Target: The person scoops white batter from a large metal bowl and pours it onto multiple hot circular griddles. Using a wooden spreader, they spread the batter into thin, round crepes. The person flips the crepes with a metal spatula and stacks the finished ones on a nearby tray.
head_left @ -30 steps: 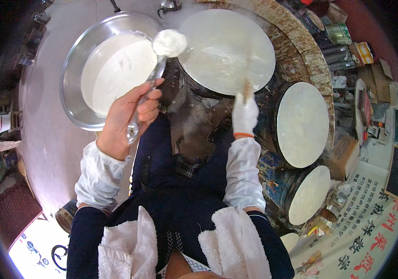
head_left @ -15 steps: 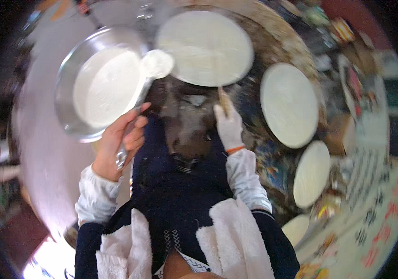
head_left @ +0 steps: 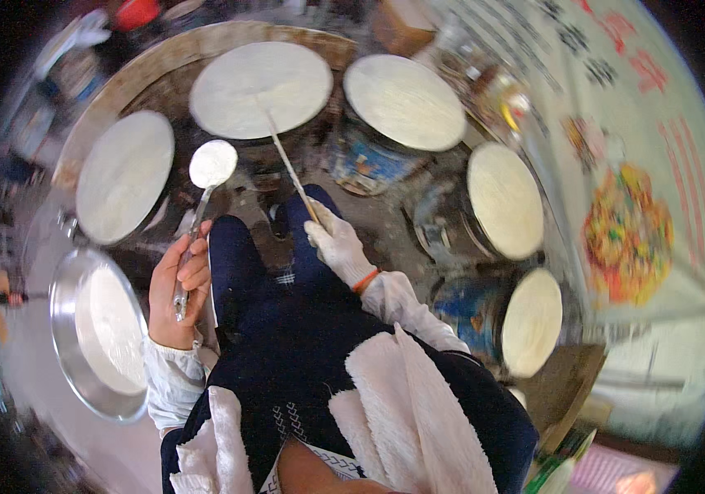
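Observation:
My bare left hand (head_left: pixel 178 284) grips the handle of a metal ladle (head_left: pixel 185 247), whose bowl is full of white batter (head_left: pixel 213 164). The ladle hangs between two round griddle plates, each covered with a white layer. In my right hand (head_left: pixel 337 245), which wears a white glove, is a thin wooden spatula (head_left: pixel 290 170). Its far end reaches over the batter-covered griddle (head_left: pixel 260 90) straight ahead; I cannot tell whether it touches. Left of that stands another coated griddle (head_left: pixel 126 177). A wide steel basin (head_left: pixel 60 317) of white batter sits at my lower left.
More coated griddles curve round to my right: one ahead right (head_left: pixel 404 102), one further along (head_left: pixel 504 201), one near my right elbow (head_left: pixel 532 323). Blue-and-dark drum bases (head_left: pixel 369 165) stand beneath some. A curved wooden rim (head_left: pixel 204 41) runs behind. A printed banner (head_left: pixel 657 165) hangs at right.
My body has turned right, so the basin and griddles have swung leftward in view. The ladle has left the basin's edge. The spatula has passed from one griddle to the griddle on its right.

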Available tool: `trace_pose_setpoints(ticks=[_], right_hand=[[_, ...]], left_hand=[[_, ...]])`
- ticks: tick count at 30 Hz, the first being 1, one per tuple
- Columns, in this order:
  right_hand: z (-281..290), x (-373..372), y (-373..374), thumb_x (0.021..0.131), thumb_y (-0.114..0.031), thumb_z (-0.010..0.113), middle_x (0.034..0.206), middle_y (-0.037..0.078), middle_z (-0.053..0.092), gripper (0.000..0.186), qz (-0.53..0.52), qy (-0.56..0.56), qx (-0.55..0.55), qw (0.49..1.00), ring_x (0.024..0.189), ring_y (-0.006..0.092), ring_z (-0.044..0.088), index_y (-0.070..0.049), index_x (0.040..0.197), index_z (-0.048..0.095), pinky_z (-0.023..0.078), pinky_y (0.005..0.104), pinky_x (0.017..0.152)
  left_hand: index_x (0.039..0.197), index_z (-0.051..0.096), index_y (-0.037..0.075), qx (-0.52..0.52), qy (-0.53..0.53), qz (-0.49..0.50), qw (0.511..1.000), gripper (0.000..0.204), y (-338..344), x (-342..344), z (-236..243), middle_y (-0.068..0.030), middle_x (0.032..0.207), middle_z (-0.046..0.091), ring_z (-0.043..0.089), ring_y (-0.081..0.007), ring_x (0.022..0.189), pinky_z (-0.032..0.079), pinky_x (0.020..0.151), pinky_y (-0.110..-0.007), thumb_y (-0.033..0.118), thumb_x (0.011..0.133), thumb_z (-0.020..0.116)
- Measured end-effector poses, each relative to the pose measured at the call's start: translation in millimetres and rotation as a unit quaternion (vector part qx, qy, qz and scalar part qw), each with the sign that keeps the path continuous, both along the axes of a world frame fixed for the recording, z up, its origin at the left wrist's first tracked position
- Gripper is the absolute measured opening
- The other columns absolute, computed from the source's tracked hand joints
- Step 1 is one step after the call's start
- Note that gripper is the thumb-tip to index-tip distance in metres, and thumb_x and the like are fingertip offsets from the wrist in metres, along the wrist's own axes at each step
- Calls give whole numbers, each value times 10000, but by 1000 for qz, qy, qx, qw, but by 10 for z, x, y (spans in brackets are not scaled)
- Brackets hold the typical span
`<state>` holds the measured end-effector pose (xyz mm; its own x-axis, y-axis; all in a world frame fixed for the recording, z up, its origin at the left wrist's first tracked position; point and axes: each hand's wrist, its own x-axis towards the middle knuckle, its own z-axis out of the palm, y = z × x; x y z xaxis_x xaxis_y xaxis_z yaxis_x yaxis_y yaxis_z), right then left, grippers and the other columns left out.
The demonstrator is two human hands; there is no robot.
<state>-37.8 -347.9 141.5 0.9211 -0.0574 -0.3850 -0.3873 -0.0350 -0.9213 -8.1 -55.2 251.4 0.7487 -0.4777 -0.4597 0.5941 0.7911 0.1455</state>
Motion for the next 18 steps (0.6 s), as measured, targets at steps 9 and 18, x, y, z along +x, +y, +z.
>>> trace_pose_setpoints(ticks=[9,18], right_hand=[[-13,-816,422,1027,-209,563,791,-58,513,503,-155,-127,-9,980,635,50,453,-129,1512,457,397,222,547],[328,-1695,175,1015,-251,584,1183,124,683,533,-345,51,-52,936,998,186,643,-48,1492,462,500,312,888]], left_hand=[[1351,445,-100,-12,-28,-209,977,361,-2,27,-84,-98,852,577,463,-109,495,427,417,-248,142,1088,391],[1363,443,-101,18,-57,-384,921,372,-845,168,6,-87,865,579,471,-90,512,416,424,-252,151,1097,380]])
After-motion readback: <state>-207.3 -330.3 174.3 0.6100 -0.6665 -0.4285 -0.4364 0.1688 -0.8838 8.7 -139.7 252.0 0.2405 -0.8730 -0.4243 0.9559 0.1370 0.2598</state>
